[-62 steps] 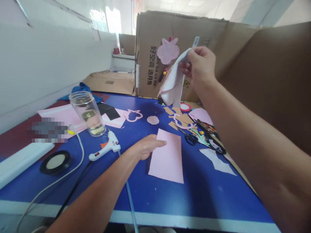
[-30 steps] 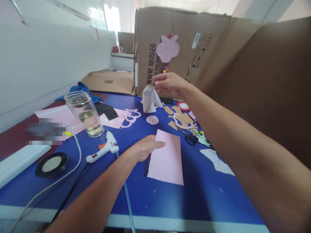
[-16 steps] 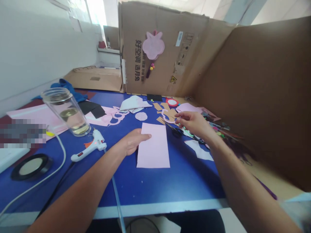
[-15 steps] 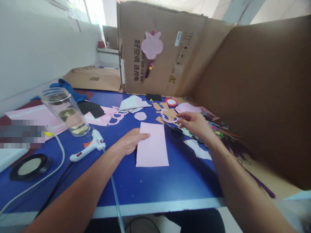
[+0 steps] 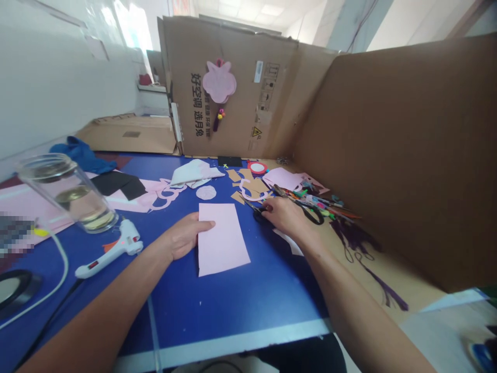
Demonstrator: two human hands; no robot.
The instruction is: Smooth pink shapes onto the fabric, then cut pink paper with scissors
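Head view: the left hand (image 5: pixel 186 237) grips a pink rectangular sheet (image 5: pixel 225 246) by its left side, the thumb flat on top and the other fingers hidden beneath. The sheet is at the middle of the blue tabletop (image 5: pixel 217 305), between the near and far edges; whether its underside touches the surface cannot be told. The right hand (image 5: pixel 281 212) is to the right of the sheet, its fingertips at the black handles of a pair of small scissors (image 5: pixel 250 206), whose blades point toward the far edge. Whether those fingers have closed around the handles cannot be told. Large black-handled scissors (image 5: pixel 315 213) lie just beyond the right wrist, near the right edge, and part of a white scrap (image 5: pixel 291 242) shows beside the forearm. Brown scraps (image 5: pixel 236 198) and a pink curved cutout (image 5: pixel 247 192) lie beyond the small scissors, toward the far edge. Left of these are a pale disc (image 5: pixel 206 192) and, farther back, a crumpled white piece (image 5: pixel 190 173). Toward the left edge, a white glue gun (image 5: pixel 112 253) lies in front of a glass jar (image 5: pixel 87 210) holding pale yellow liquid.
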